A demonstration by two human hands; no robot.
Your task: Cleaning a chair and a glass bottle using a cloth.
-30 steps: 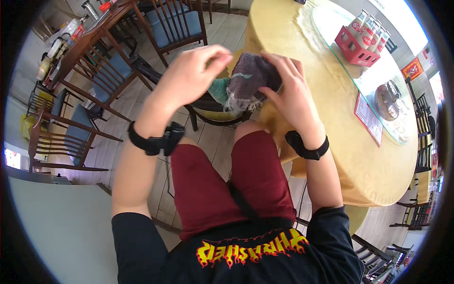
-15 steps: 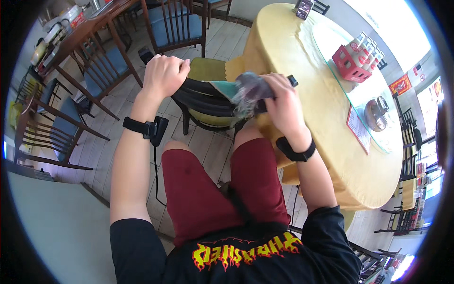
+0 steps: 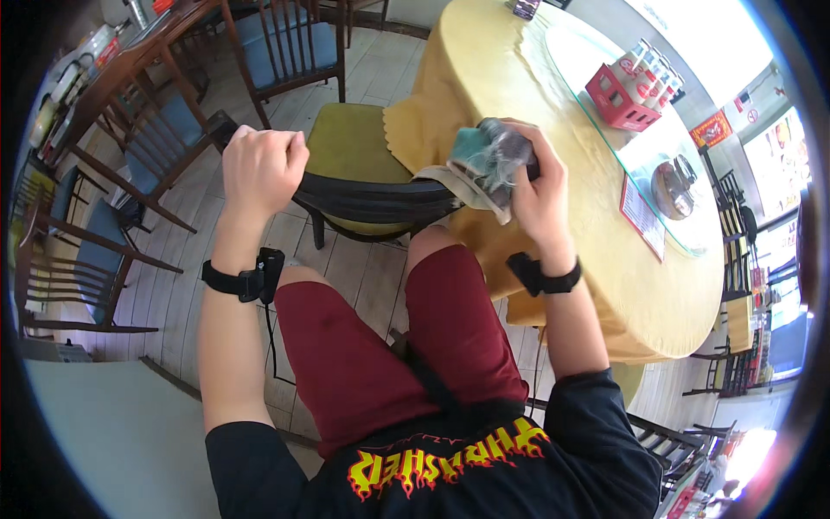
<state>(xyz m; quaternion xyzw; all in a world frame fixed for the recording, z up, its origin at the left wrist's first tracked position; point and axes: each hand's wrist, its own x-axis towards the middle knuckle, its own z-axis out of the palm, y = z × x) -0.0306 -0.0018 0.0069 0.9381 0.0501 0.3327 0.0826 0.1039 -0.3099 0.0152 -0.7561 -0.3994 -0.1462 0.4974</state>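
Observation:
In front of me stands a chair with a black curved backrest (image 3: 372,206) and an olive-green seat (image 3: 350,143). My left hand (image 3: 262,173) is closed round the left end of the backrest. At its right end, my right hand (image 3: 540,186) grips a bunched grey and teal cleaning rag (image 3: 493,160) with frayed edges. A beige fold of cloth (image 3: 462,186) shows beneath the rag, against the backrest. The right fingertips are partly hidden by the rag. Each wrist wears a black strap.
A round table with a yellow tablecloth (image 3: 484,78) stands close on the right. On its glass turntable are a red bottle crate (image 3: 622,99) and a glass pot (image 3: 674,186). Wooden chairs with blue seats (image 3: 294,56) stand to the left and beyond.
My right hand and the rag have shifted right over the backrest's end, and the beige fold now shows. My left hand keeps its hold. The whole view has shifted a little.

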